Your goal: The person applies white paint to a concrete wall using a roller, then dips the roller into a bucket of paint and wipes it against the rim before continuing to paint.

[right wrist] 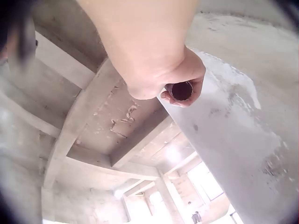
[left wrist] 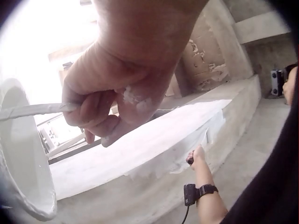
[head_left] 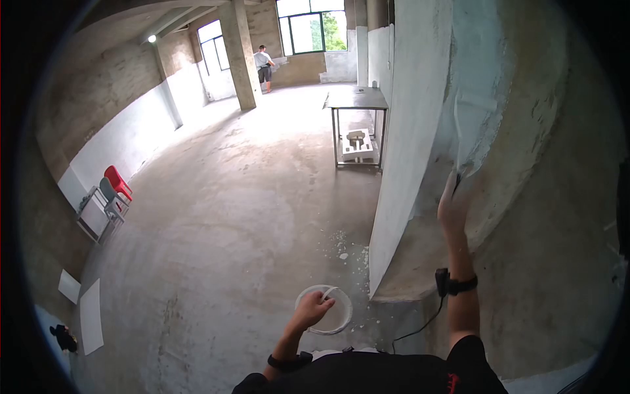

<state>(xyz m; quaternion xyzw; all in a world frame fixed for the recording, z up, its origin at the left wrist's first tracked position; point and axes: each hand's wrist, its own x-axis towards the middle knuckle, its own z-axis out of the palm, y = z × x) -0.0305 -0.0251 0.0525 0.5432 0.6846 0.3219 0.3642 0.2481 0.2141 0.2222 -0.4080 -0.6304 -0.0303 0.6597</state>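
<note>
Head view, from the left: the left hand [head_left: 315, 308] has its fingers curled round the handle [left wrist: 37, 111] of a white bucket [head_left: 350, 311], which hangs low in front of the body. The likeliest trouble there is a slop over the rim, if attention stays up at the wall and the grip lets the bucket tip; how full it is cannot be told. To the right, the right hand [head_left: 453, 213] grips a paint roller [head_left: 477, 101] by its handle, arm stretched out, the roller head against the wall [head_left: 482, 56]. Uneven pressure at that reach could leave ridges or thin streaks, and an overloaded sleeve could drip. The black cable [head_left: 430, 322] looping from the right wrist might snag or drag through wet coating.

White coating covers part of the wall in a ragged patch, with bare grey-brown cement to its right. Across the room, left to right: pale panels [head_left: 92, 315] low by the side wall, a red chair [head_left: 115, 177] beside a grey chair [head_left: 107, 189], a concrete pillar [head_left: 241, 59], a person [head_left: 264, 60] near the far wall, windows [head_left: 307, 33], then a metal table [head_left: 357, 98]. The concrete floor [head_left: 216, 223] is stained, with white spatters [head_left: 343, 255] near the bucket.
</note>
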